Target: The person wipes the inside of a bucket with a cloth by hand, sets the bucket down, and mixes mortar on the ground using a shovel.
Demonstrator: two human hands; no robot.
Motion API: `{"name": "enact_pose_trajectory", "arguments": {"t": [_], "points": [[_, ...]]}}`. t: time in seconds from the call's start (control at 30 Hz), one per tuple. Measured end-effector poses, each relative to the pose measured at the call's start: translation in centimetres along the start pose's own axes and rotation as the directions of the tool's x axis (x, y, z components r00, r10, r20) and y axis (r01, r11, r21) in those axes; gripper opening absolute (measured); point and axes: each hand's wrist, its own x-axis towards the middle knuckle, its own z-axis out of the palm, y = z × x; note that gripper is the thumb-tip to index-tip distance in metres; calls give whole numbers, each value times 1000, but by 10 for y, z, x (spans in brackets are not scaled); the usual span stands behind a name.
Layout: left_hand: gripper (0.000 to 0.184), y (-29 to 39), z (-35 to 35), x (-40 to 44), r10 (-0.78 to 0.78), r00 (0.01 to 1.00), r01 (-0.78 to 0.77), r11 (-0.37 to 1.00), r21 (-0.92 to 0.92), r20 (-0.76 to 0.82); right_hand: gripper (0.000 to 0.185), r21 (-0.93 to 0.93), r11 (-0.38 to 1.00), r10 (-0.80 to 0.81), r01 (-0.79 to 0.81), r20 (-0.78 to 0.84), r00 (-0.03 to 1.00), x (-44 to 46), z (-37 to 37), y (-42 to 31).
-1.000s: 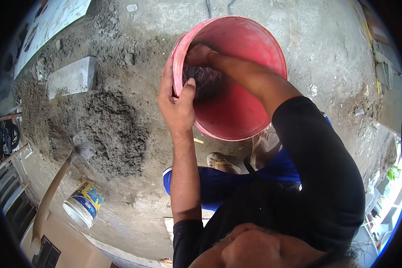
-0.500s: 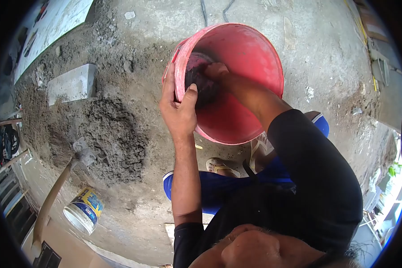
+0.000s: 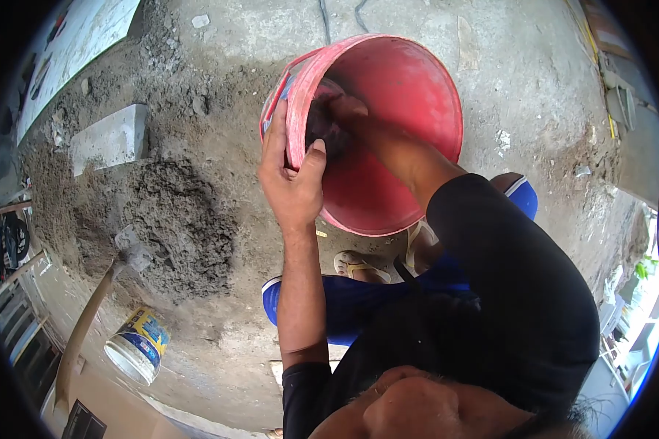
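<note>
A large red bucket [image 3: 410, 88] is tipped on its side, so its open mouth faces me and its inner wall shows. My left hand [image 3: 294, 179] grips the left rim, thumb inside and fingers around the outside. Deep within the bucket, my right hand [image 3: 350, 111] is curled close to the bottom, beside a dark wet-looking patch [image 3: 324, 135]. Its fingertips are hidden, and whatever they hold cannot be made out. The bucket's handle [image 3: 280, 84] hangs at its left side.
To the left lies a heap of wet grey mortar [image 3: 187, 227] with a wooden-handled shovel [image 3: 133, 250] at its edge. A pale block [image 3: 113, 139] sits above it. Below, a small white, blue and yellow bucket [image 3: 140, 344] lies tipped over. My sandalled feet [image 3: 362, 267] are under the red bucket.
My right hand has shifted slightly at the bucket's bottom. The bucket has turned a little, showing more of its handle side. My left hand keeps its hold on the rim.
</note>
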Motion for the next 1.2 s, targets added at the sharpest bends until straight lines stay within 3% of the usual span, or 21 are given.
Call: {"name": "enact_pose_trajectory", "arguments": {"t": [0.03,0.1,0.13,0.2,0.23,0.3,0.4,0.53,0.6,0.63,0.73,0.8,0.93,1.0,1.03,1.07,1.1,1.13,1.17,1.2], "points": [[66,0,0,-1,0,1000,0,1000,-6,7,34,-7,1000,28,-27,231,973,-9,-1,-8],[67,0,-1,0,16,1000,-15,999,-32,19,34,-17,998,55,-53,438,897,-23,-11,-17],[67,0,-2,1,17,1000,-16,999,-30,21,33,175,982,-20,-71,472,881,-31,-18,-21],[68,1,-5,-1,-40,999,40,996,-85,-2,30,252,968,-101,-13,433,896,-25,-26,-25],[68,1,-6,-2,-47,999,46,996,-74,-3,29,127,990,-105,63,360,927,-5,-37,-24],[67,-1,-6,-2,-32,999,33,998,-48,3,22,125,988,92,-86,-44,995,8,-48,-26],[67,-2,-7,-3,-9,1000,9,1000,-15,15,30,93,995,46,-34,-124,991,20,-58,-19],[70,-4,-10,-1,-20,1000,20,999,-37,-6,30,80,996,61,-48,-180,982,10,-11,-13],[69,-8,-15,0,-42,999,40,998,-50,-26,30,35,983,-181,181,-14,983,-7,22,-7],[68,-8,-16,2,-50,998,47,997,-66,-44,30,35,983,-180,181,-14,983,-12,24,-1],[69,-3,-15,1,-31,999,28,997,-75,-41,32,218,891,-379,397,-123,917,-8,6,1],[69,-4,-16,1,-34,999,31,997,-74,-38,35,148,986,-91,81,64,994,15,-29,1],[68,-4,-16,1,-12,1000,11,999,-38,-24,36,333,942,92,-48,-115,989,22,-23,-7],[68,-4,-20,3,-40,999,38,997,-69,-29,33,215,960,-167,178,-66,984,8,13,-13],[68,-4,-22,2,-72,997,68,993,-100,-32,33,222,960,-163,172,-60,985,8,22,-9],[68,-3,-23,1,-82,996,79,992,-99,-21,32,129,881,-458,456,-14,889,6,30,-2],[69,-2,-23,1,-76,997,74,994,-77,-17,33,49,707,-708,706,59,704,5,33,3],[70,-2,-23,2,-62,998,61,997,-55,-23,33,44,704,-710,709,64,701,5,14,0],[70,-3,-23,3,-28,1000,27,999,-36,-9,30,352,855,-435,382,84,896,11,-8,-5],[70,-3,-23,4,-28,1000,28,999,-34,-8,29,488,854,-281,178,146,948,16,-12,-10]]}}
